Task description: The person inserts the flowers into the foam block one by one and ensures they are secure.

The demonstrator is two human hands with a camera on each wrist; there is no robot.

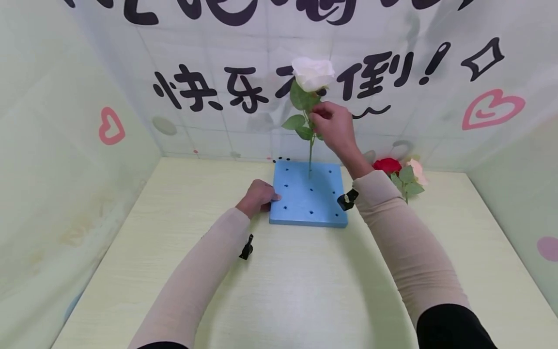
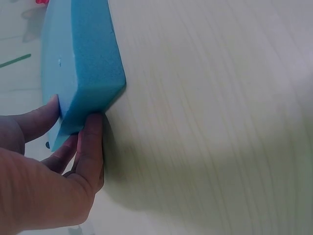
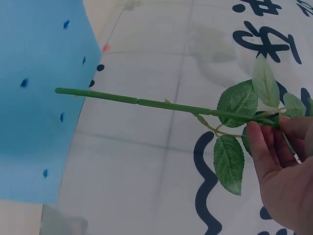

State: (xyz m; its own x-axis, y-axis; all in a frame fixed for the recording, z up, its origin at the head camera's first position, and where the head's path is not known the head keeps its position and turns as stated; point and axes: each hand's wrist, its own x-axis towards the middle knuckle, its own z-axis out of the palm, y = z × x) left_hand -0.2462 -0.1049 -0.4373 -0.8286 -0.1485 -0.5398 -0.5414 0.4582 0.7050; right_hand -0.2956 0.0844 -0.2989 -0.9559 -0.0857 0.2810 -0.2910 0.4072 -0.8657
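Observation:
My right hand (image 1: 334, 127) pinches the green stem (image 3: 166, 105) of an artificial white rose (image 1: 311, 75) among its leaves, below the bloom. In the right wrist view the stem's lower end shows whole and points at the blue foam board (image 3: 39, 132), seemingly just off its surface. That board (image 1: 298, 198) lies on the table and has rows of small dark holes. At its left edge, my left hand (image 1: 260, 194) grips it. The left wrist view shows the thumb (image 2: 44, 117) on the top face and fingers (image 2: 92, 147) against the side.
A red rose (image 1: 387, 165) and a pale pink rose (image 1: 417, 171) are to the right of the board, partly behind my right forearm. A printed white cloth (image 1: 209, 138) hangs behind the table (image 1: 283, 286), with cloth on both sides.

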